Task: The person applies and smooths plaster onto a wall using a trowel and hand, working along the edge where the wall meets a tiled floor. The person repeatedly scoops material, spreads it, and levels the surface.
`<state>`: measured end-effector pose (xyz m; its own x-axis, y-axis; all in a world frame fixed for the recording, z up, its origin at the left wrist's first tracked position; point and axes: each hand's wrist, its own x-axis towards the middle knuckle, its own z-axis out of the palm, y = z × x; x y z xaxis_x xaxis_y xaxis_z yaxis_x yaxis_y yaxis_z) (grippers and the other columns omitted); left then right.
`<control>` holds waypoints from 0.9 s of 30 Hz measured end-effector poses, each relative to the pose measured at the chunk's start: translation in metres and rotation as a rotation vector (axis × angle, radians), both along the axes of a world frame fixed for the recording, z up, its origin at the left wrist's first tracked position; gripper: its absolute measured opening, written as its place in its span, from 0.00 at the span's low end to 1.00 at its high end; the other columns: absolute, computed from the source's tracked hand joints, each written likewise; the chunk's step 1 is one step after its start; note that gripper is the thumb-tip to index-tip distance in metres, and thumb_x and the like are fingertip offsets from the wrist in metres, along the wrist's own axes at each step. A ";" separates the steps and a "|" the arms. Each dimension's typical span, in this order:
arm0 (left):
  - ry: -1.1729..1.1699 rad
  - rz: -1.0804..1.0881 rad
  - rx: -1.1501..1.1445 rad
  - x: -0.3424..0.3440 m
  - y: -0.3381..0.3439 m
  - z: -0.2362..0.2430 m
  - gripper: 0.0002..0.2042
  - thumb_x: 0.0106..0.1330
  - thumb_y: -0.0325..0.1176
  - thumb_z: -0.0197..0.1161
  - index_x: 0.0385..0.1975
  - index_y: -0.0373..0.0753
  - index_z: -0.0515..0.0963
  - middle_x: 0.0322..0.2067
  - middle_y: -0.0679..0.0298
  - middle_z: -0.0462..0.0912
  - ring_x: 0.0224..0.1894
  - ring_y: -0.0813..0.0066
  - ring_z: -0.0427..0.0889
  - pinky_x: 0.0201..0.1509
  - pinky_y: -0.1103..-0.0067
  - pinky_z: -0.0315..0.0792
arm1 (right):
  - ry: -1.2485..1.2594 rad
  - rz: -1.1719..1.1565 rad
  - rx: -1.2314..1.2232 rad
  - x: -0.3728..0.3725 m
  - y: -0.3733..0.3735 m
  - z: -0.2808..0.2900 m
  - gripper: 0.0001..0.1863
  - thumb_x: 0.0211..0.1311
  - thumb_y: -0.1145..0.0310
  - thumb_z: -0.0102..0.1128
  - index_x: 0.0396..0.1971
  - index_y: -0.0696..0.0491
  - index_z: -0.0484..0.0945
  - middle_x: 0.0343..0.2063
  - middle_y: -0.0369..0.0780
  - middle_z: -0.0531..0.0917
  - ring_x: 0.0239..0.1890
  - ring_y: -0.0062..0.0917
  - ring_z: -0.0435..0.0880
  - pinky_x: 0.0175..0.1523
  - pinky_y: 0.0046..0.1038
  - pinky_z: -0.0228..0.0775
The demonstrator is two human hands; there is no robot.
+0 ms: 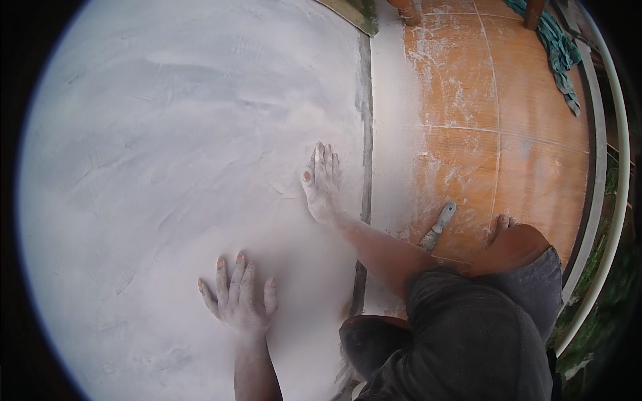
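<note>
Both of my hands are coated in white powder and hold nothing. My left hand (239, 297) lies on the large, pale grey-white surface (134, 180), with its fingers spread and thumb apart. Farther off and to the right, my right hand (323, 184) lies flat on the same surface, fingers stretched out side by side. Faint smears and streaks mark the surface around them. Right of my right forearm, a putty knife (438, 226) rests on the orange-brown tiles (461, 157), its lower end partly behind the arm.
A dark strip (366, 134) runs along the surface's right edge, with white dust (391, 134) beside it. My bent leg and foot (503, 222) are at the right. Brown legs or posts (533, 13) and a teal cloth (558, 50) are far right, inside a pale curved pipe (622, 154).
</note>
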<state>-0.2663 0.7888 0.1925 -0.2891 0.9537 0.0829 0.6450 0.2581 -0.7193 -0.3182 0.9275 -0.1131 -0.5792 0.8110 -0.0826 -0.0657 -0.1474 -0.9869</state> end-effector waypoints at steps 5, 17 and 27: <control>-0.013 -0.031 -0.009 -0.003 0.002 -0.001 0.19 0.73 0.55 0.59 0.44 0.48 0.87 0.57 0.72 0.88 0.72 0.62 0.74 0.83 0.49 0.44 | -0.185 -0.011 -0.277 -0.005 -0.014 -0.034 0.48 0.77 0.34 0.39 0.82 0.53 0.42 0.81 0.53 0.43 0.83 0.50 0.35 0.83 0.56 0.28; -0.024 -0.007 -0.005 -0.003 0.000 -0.001 0.18 0.74 0.53 0.59 0.45 0.47 0.87 0.57 0.69 0.88 0.72 0.61 0.74 0.83 0.49 0.42 | -0.274 0.074 -0.513 0.003 -0.010 -0.041 0.50 0.78 0.34 0.36 0.81 0.58 0.36 0.81 0.54 0.42 0.84 0.47 0.36 0.83 0.53 0.28; -0.015 -0.007 0.003 -0.003 -0.001 -0.001 0.17 0.72 0.53 0.60 0.43 0.48 0.86 0.55 0.71 0.89 0.73 0.62 0.72 0.84 0.52 0.41 | -0.272 0.064 -0.525 -0.002 0.015 -0.046 0.50 0.78 0.35 0.37 0.81 0.58 0.37 0.81 0.54 0.44 0.84 0.48 0.37 0.84 0.46 0.32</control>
